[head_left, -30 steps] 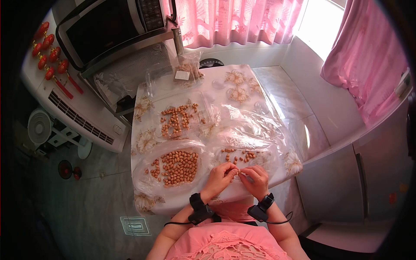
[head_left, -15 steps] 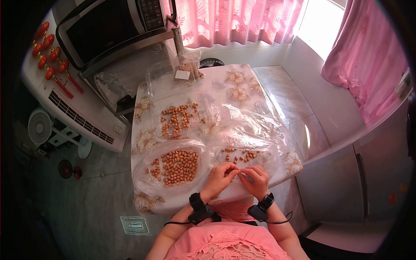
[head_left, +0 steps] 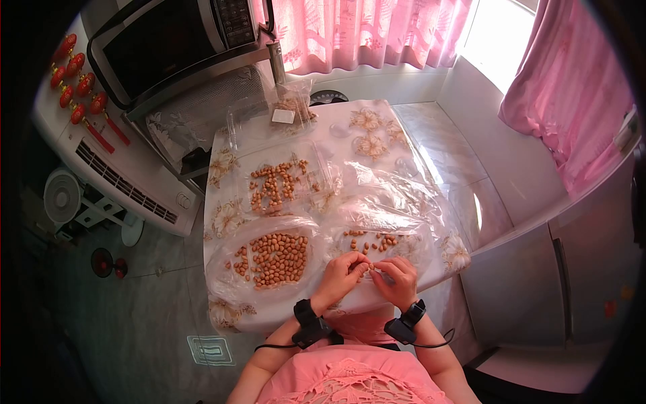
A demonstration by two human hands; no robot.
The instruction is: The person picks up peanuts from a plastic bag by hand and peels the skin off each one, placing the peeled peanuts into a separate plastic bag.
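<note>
My left hand (head_left: 340, 277) and my right hand (head_left: 398, 279) meet at the table's near edge, fingertips pinched together around one small peanut (head_left: 371, 267). Much of that nut is covered by the fingers. Just beyond them, several loose peanuts (head_left: 381, 242) lie on a clear plastic bag (head_left: 417, 237). To the left, a bigger heap of brown peanuts (head_left: 279, 259) rests on another clear bag (head_left: 219, 273). Farther back, a clear plastic tray (head_left: 306, 149) holds more peanuts (head_left: 274, 185). Black bands with small devices are strapped to both wrists.
A flowered cloth covers the table (head_left: 336, 131). At its back stands a clear bag of nuts (head_left: 294, 101) with a white label. A microwave (head_left: 168, 44) on a stand is at back left, a grey cabinet (head_left: 518, 283) at right, and pink curtains (head_left: 370, 34) hang behind.
My fingertips have shifted very slightly around the peanut. Everything else looks the same.
</note>
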